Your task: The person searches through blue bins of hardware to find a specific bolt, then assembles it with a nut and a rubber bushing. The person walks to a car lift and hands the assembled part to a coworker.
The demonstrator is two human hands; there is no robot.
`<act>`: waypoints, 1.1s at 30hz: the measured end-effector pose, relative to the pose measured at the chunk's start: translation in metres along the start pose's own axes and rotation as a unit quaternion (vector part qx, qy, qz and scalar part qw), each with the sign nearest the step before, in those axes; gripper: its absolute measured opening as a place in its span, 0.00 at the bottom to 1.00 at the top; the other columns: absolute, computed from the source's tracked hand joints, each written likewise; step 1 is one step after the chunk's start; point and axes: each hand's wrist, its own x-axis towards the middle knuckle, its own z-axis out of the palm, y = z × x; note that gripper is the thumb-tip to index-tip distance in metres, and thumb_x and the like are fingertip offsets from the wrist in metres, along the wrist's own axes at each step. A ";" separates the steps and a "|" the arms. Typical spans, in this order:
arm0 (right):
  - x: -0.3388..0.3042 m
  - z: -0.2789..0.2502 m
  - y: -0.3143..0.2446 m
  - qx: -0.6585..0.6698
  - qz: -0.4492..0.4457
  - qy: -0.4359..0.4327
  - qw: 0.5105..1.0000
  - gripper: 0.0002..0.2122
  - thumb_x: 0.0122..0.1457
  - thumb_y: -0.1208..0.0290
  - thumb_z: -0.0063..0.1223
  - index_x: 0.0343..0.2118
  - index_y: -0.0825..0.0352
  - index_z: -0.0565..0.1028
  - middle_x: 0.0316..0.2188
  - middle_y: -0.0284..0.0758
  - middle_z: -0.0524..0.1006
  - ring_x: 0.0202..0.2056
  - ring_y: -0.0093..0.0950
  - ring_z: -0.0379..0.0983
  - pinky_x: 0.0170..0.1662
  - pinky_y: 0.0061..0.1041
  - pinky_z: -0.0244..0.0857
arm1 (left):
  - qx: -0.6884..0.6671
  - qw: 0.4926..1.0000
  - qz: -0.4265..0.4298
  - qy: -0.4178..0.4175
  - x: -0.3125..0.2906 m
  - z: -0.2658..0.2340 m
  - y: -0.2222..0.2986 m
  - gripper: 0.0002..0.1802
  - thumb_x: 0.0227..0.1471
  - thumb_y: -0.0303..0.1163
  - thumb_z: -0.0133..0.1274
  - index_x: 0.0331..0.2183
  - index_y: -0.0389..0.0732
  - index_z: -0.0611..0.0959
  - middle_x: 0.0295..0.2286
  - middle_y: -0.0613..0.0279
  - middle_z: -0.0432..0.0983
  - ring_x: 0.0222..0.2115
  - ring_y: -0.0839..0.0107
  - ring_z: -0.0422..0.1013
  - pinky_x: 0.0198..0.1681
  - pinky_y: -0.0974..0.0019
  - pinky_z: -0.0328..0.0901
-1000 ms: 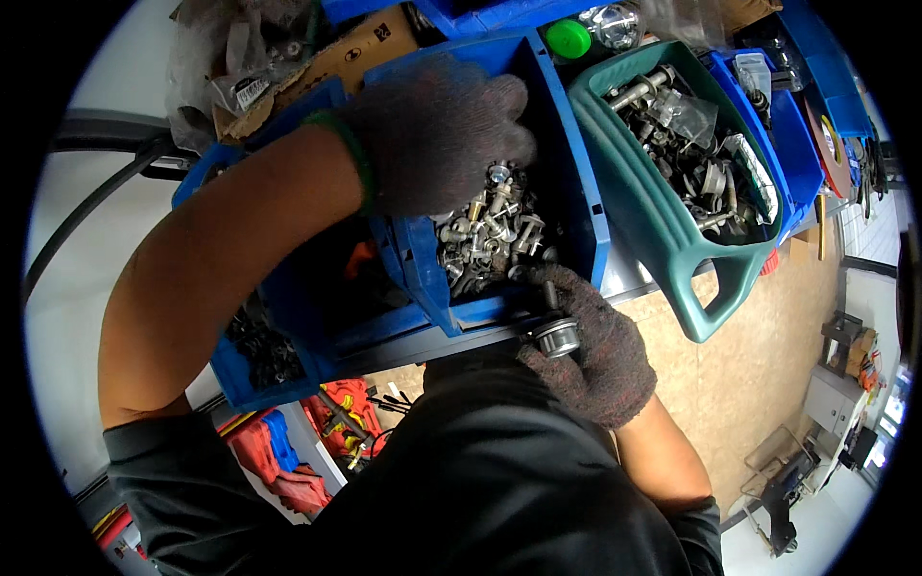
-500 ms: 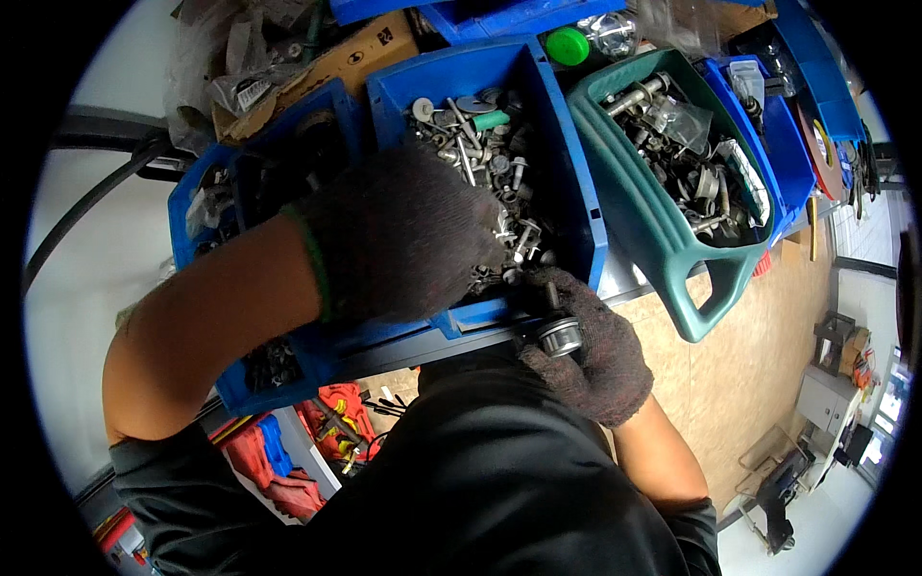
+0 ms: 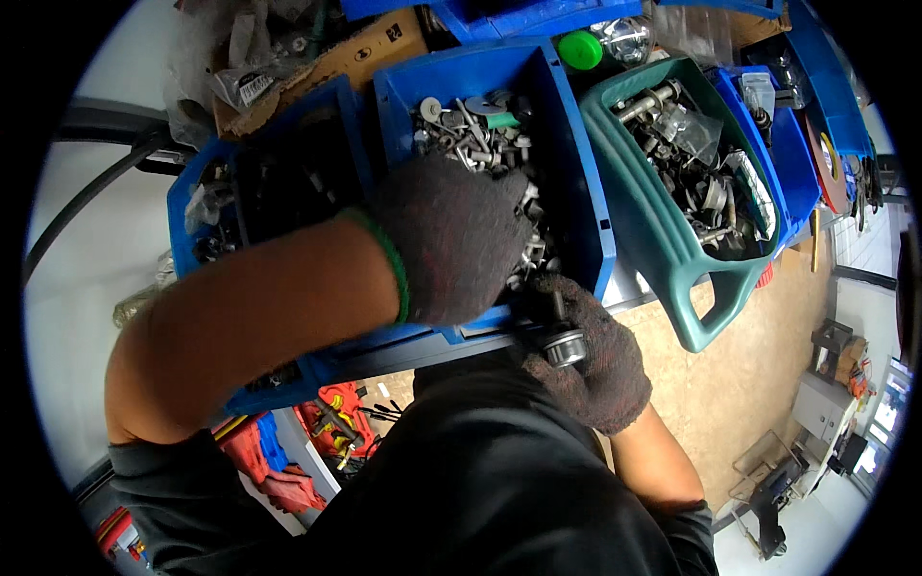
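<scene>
My left hand (image 3: 449, 242), in a dark knit glove with a green cuff edge, reaches into a blue bin (image 3: 588, 182) of loose bolts, screws and washers (image 3: 485, 134). Its back faces up and hides the fingertips among the hardware, so I cannot make out whether it grips a piece. At the bin's front right corner, my gloved right hand (image 3: 615, 370) is closed on a bolt with a round metal collar (image 3: 565, 348). The collar is silver with a dark rim. The bolt's shank points up, away from me, beside the fingers.
To the right, a cut-open green jug (image 3: 634, 206) with a handle holds more bolts and a small plastic bag. Darker blue bins (image 3: 307, 173) stand left. Behind are a cardboard box (image 3: 336, 62) and a jar with a green lid (image 3: 580, 50). Red tool cases (image 3: 341, 418) lie below.
My left hand has moved right across the bin, uncovering part of the dark bin to its left. The right hand still holds the bolt with the collar in nearly the same place.
</scene>
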 end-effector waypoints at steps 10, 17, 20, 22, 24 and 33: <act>0.000 -0.003 -0.001 -0.001 0.060 -0.026 0.998 0.34 0.53 0.58 0.68 0.62 0.68 0.70 0.47 0.49 0.82 0.46 0.44 0.83 0.51 0.36 0.76 | -0.017 0.981 0.012 0.191 -0.033 0.018 -0.007 0.22 0.54 0.35 0.58 0.49 0.35 0.83 0.47 0.46 0.77 0.39 0.60 0.76 0.46 0.53 0.71; 0.002 -0.001 -0.003 -0.022 0.025 -0.024 0.999 0.33 0.53 0.60 0.68 0.61 0.67 0.70 0.44 0.48 0.83 0.44 0.44 0.84 0.49 0.36 0.77 | 0.108 0.974 -0.034 0.194 0.002 0.015 -0.053 0.09 0.48 0.31 0.60 0.34 0.43 0.90 0.30 0.52 0.82 0.32 0.63 0.80 0.35 0.53 0.76; 0.001 0.000 -0.003 -0.014 0.034 -0.015 0.999 0.34 0.53 0.60 0.68 0.61 0.67 0.70 0.45 0.48 0.83 0.45 0.44 0.83 0.49 0.36 0.77 | 0.141 0.966 0.032 0.214 0.012 0.019 -0.053 0.06 0.48 0.32 0.60 0.29 0.44 0.90 0.29 0.53 0.83 0.29 0.62 0.80 0.33 0.54 0.77; 0.003 0.000 -0.004 -0.010 0.033 -0.014 0.999 0.34 0.53 0.59 0.69 0.61 0.67 0.70 0.46 0.49 0.83 0.46 0.45 0.83 0.49 0.37 0.77 | 0.116 0.978 0.037 0.171 0.010 0.017 -0.044 0.07 0.49 0.33 0.60 0.29 0.44 0.90 0.30 0.53 0.83 0.29 0.62 0.80 0.33 0.54 0.77; 0.002 0.001 -0.004 -0.007 0.034 -0.014 0.999 0.33 0.53 0.59 0.69 0.61 0.67 0.71 0.47 0.50 0.82 0.47 0.46 0.83 0.50 0.37 0.77 | 0.102 0.988 0.020 0.113 0.004 0.012 -0.029 0.08 0.51 0.34 0.60 0.30 0.44 0.91 0.31 0.52 0.83 0.30 0.62 0.80 0.33 0.54 0.77; 0.002 -0.003 -0.003 -0.006 0.003 -0.030 1.000 0.33 0.54 0.58 0.69 0.60 0.68 0.71 0.49 0.50 0.81 0.46 0.47 0.83 0.49 0.39 0.77 | 0.029 0.946 0.066 0.315 -0.027 0.029 -0.037 0.21 0.53 0.33 0.57 0.50 0.44 0.84 0.36 0.54 0.83 0.35 0.63 0.80 0.43 0.53 0.76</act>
